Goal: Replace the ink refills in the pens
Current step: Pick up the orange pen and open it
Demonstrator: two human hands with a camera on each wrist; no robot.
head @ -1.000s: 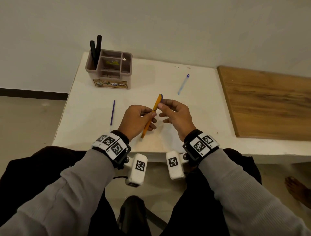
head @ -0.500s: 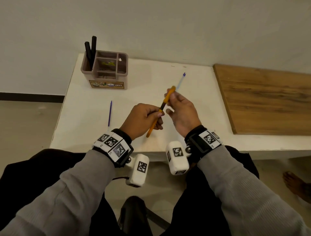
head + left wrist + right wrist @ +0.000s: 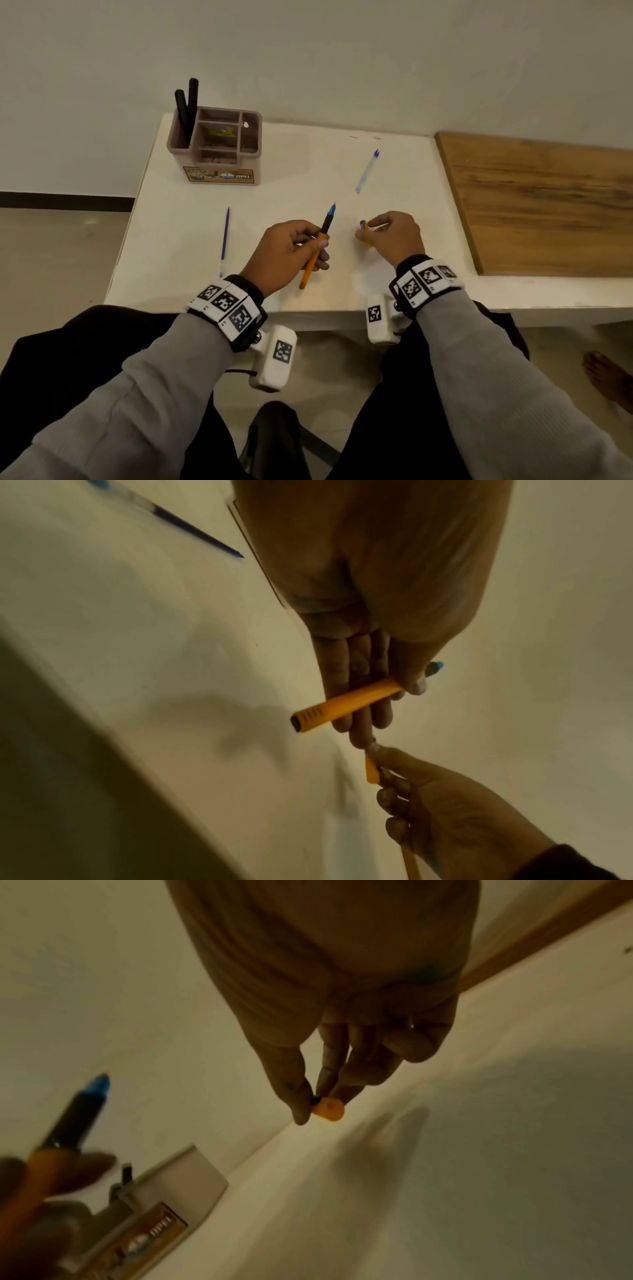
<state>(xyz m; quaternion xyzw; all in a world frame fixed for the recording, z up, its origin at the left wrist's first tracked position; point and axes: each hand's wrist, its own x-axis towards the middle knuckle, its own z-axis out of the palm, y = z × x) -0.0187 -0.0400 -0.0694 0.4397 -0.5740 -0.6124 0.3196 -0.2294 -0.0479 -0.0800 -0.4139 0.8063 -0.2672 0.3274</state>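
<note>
My left hand (image 3: pixel 291 246) grips an uncapped orange pen (image 3: pixel 313 257) by its barrel, the black grip and blue tip (image 3: pixel 331 209) pointing away from me. The left wrist view shows the pen (image 3: pixel 346 706) lying across the fingers with the thumb on top. To the right, my right hand (image 3: pixel 390 236) pinches the orange pen cap (image 3: pixel 364 228) between thumb and fingertips, low over the white table (image 3: pixel 281 202); the cap (image 3: pixel 329 1109) also shows in the right wrist view. A blue refill (image 3: pixel 224 240) lies to the left. A pale blue refill (image 3: pixel 367 171) lies farther back.
A brown desk organiser (image 3: pixel 219 150) with two black pens (image 3: pixel 186 109) stands at the table's back left. A wooden board (image 3: pixel 541 202) covers the surface to the right. A bare foot (image 3: pixel 606 380) rests on the floor at the lower right.
The right hand has pulled the cap off the orange pen and moved it right and down toward the table. The left hand keeps the pen, its black grip and blue tip now bare.
</note>
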